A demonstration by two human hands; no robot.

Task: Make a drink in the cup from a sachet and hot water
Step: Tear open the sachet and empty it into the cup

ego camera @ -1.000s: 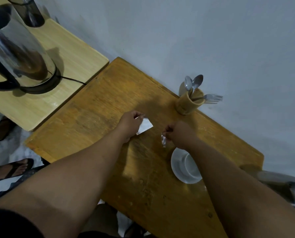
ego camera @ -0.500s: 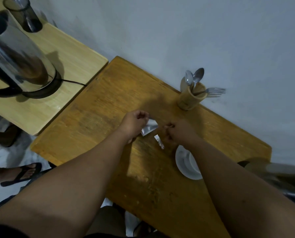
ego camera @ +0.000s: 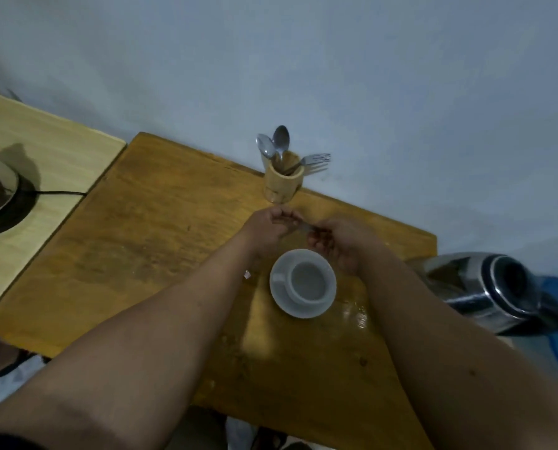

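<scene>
Head view, looking down on a worn honey-brown wooden surface (ego camera: 160, 241) set against a pale blue-grey wall.

Task things: small white ceramic cup (ego camera: 309, 282) sits upright on a round white saucer (ego camera: 303, 308), handle toward the person's left. Cup interior looks pale and empty, though the light is dim. The thin silvery sachet (ego camera: 304, 227) is held in the air between both hands; only a sliver of it shows, rest hidden by fingers.

Hands: left hand (ego camera: 272, 227) curled, fingertips pinched on the sachet's left end. Right hand (ego camera: 342, 243) likewise curled, thumb and fingers closed on its right end. Neither is open. The 2 hands meet almost knuckle to knuckle, forearms converging from the near edge.

Key relation: sachet lies just beyond the cup, on the wall side and above rim height; its long axis runs roughly left-right, between the 2 pinches. Right hand is nearer the cup, its heel close over the saucer's far rim. Judged step: sachet opened or nearly so, pouring next, which would need a short draw toward the body and a tilt of the open end down.

Other: a tiny pale scrap (ego camera: 247, 274) lies on the surface left of the saucer, possibly a torn corner. Round bamboo holder (ego camera: 283, 185) with 2 spoons and 1 fork stands by the wall. Shiny steel kettle (ego camera: 495, 289) at right, off the surface edge.
</scene>
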